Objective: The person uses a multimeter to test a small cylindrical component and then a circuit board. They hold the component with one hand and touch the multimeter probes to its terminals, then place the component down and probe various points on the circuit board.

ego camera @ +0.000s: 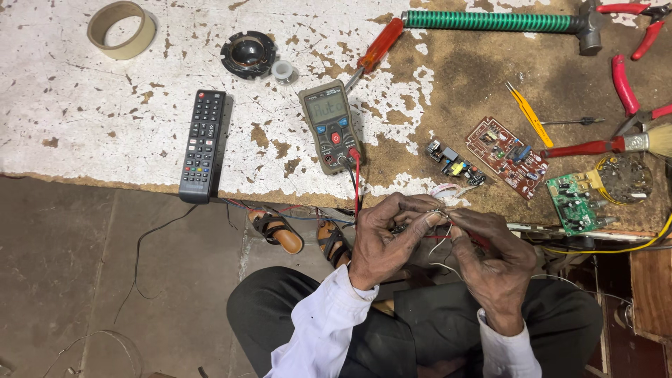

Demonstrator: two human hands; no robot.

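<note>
1. Thin white and red wires (441, 234) are seen bunched between two hands, just below the workbench (105, 133) edge.
2. A grey-green multimeter (330, 126) with a red button lies on the bench above; a black remote control (203, 145) lies to its left.
3. The wires are pinched by the left hand (385, 241) and right hand (493, 269), fingertips closed together.

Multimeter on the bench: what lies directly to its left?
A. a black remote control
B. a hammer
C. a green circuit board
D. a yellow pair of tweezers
A: the black remote control lies left of the multimeter, both on the worn bench.
</note>
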